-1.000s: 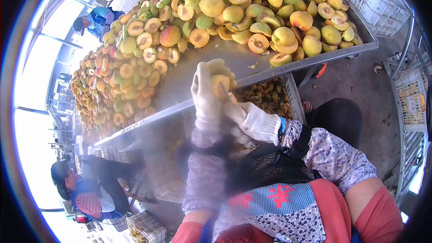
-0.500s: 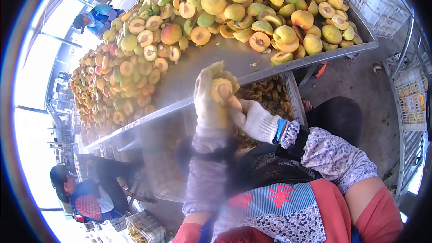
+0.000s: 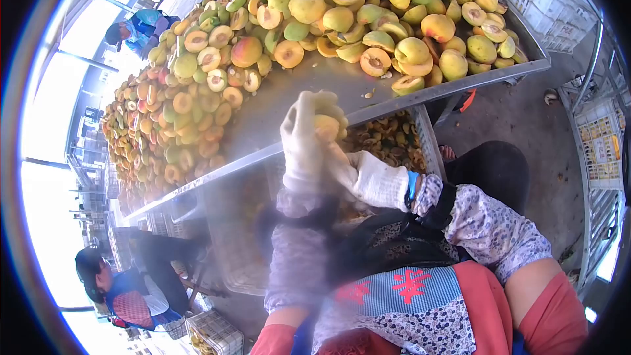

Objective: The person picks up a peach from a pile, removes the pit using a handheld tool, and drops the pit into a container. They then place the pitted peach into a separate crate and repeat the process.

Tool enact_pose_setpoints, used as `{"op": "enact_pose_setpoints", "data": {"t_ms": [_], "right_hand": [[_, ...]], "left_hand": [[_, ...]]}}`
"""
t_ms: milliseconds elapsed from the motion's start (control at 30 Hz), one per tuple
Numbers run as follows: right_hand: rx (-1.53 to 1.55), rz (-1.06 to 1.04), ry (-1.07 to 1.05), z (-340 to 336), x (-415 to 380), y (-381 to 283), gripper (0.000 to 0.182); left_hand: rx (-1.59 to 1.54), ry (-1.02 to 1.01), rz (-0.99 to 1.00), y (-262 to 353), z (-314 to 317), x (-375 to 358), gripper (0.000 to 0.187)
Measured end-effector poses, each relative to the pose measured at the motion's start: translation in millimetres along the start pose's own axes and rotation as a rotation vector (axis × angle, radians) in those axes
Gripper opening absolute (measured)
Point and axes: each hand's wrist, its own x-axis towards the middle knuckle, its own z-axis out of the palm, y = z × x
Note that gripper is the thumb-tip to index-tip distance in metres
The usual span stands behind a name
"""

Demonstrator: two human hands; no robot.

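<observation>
My left hand [image 3: 299, 144], in a whitish work glove, is raised at the table's front edge with its fingers curled round a yellow peach [image 3: 326, 127]. My right hand [image 3: 374, 179], in a white knit glove with bare fingertips, reaches in from the right. Its fingers are closed and pressed at the lower side of that peach; whether a small tool is in them is hidden. Behind my hands, a large heap of whole and halved peaches [image 3: 305, 8] covers much of the metal table [image 3: 279, 106].
Below the table edge stands a crate of cut peach pieces [image 3: 397, 138]. White plastic crates [image 3: 542, 10] are stacked at the right, near a metal rack [image 3: 595, 151]. One person [image 3: 135, 286] sits at lower left; another person [image 3: 138, 31] is at the table's far side.
My right fingers have shifted slightly down and left against the peach, and less of its cut face shows. My left hand still grips it. The person at lower left has moved a little.
</observation>
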Motion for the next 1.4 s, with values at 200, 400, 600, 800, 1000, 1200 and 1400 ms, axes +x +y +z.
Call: {"op": "enact_pose_setpoints", "data": {"t_ms": [200,400,600,800,1000,1200,1400], "right_hand": [[0.222,0.154,-0.192,-9,-10,-11,0.052],[-0.019,0.221,-0.301,-30,-5,-14,0.050],[0.544,0.297,-0.509,-21,-11,-2,0.048],[-0.252,-0.308,-0.083,-11,4,3,0.045],[0.041,-0.021,-0.152,0,-4,8,0.040],[-0.370,-0.434,0.048,4,1,28,0.049],[-0.939,-0.068,0.065,-27,-9,5,0.045]], "left_hand": [[-0.451,-0.069,-0.304,-1,-11,-6,0.047],[-0.082,-0.140,-0.195,2,-17,3,0.046],[-0.651,-0.114,-0.114,-16,-6,-6,0.045],[0.108,-0.179,0.298,-6,-12,-1,0.048],[-0.654,-0.144,-0.067,-3,-8,-4,0.037],[-0.870,0.121,-0.167,10,-27,-9,0.027],[-0.124,0.464,0.049,30,-131,-52,0.035]]}}
